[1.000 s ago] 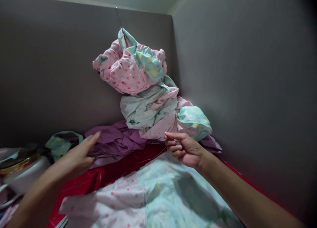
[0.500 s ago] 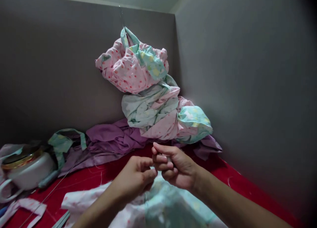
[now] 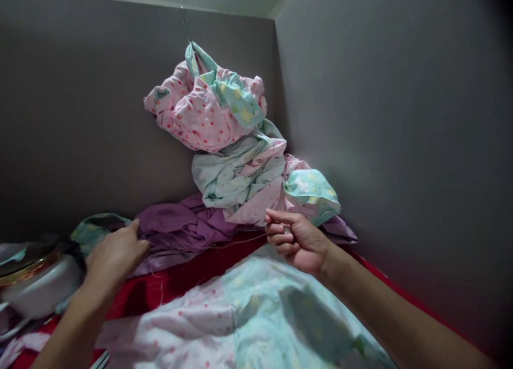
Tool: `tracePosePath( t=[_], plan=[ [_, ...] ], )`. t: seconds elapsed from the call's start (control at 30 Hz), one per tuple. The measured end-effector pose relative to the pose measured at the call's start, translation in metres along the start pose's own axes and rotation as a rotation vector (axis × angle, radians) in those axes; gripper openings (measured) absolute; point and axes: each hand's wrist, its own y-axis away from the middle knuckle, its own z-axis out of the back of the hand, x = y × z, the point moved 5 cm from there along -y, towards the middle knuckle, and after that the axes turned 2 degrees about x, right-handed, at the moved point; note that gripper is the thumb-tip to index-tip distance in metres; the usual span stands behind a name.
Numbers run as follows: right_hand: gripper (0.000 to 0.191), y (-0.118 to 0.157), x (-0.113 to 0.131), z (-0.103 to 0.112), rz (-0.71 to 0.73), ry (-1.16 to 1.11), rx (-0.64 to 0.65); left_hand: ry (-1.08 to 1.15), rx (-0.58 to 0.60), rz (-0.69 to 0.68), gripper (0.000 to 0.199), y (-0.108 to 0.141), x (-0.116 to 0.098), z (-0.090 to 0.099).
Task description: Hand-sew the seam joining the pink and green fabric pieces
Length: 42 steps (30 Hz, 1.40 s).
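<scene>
My right hand (image 3: pixel 298 240) is closed in a pinch above the cloth, thumb pressed to the curled fingers. A fine pale thread (image 3: pixel 240 241) runs up to its fingertips from the left. My left hand (image 3: pixel 116 254) is off to the left, near the purple cloth (image 3: pixel 180 224). Its thumb and forefinger are closed together, and what they hold is too small to make out. Below both hands lies a fabric piece, with a pink-dotted white part (image 3: pixel 192 326) joined to a mint-green part (image 3: pixel 264 310).
Bunched pink and mint garments (image 3: pixel 208 112) hang from a hook on the grey partition (image 3: pixel 80 91), with more cloth (image 3: pixel 244 171) heaped beneath. A white mug-like pot (image 3: pixel 44 289) stands at the left. Red cloth (image 3: pixel 160 283) covers the surface. Another grey panel (image 3: pixel 393 144) bounds the right.
My left hand has moved away from my right hand, far to the left. The right hand is slightly higher and further right, still pinched. More of the fabric piece shows.
</scene>
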Motion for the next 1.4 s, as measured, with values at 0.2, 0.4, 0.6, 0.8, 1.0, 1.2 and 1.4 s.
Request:
tracePosePath(
  t=[0.2, 0.4, 0.6, 0.8, 1.0, 1.2, 1.4],
  plan=[
    [0.026, -0.004, -0.037, -0.005, -0.108, 0.077, 0.004, 0.235, 0.478, 0.196, 0.049, 0.070, -0.010, -0.128],
    [0.023, -0.008, -0.033, 0.001, -0.115, 0.086, -0.006, 0.391, 0.492, 0.293, 0.022, 0.068, 0.001, -0.131],
    [0.029, -0.012, -0.027, 0.007, -0.084, 0.056, -0.024, 0.690, 0.312, 0.122, 0.020, 0.044, -0.016, -0.088],
    [0.043, -0.022, -0.065, 0.011, -0.270, 0.119, -0.020, 0.996, 0.459, 0.243, 0.025, 0.072, -0.028, -0.113],
    [0.051, -0.025, -0.067, 0.018, -0.231, 0.185, -0.037, 0.932, 0.366, 0.366, 0.025, 0.053, -0.004, -0.109],
    [0.049, -0.030, -0.065, 0.024, -0.172, 0.233, -0.081, 0.787, 0.336, 0.423, 0.028, 0.043, 0.014, -0.112],
    [0.048, -0.028, -0.062, 0.022, -0.179, 0.278, -0.089, 0.525, 0.346, 0.384, 0.019, 0.034, 0.023, -0.101]
  ],
)
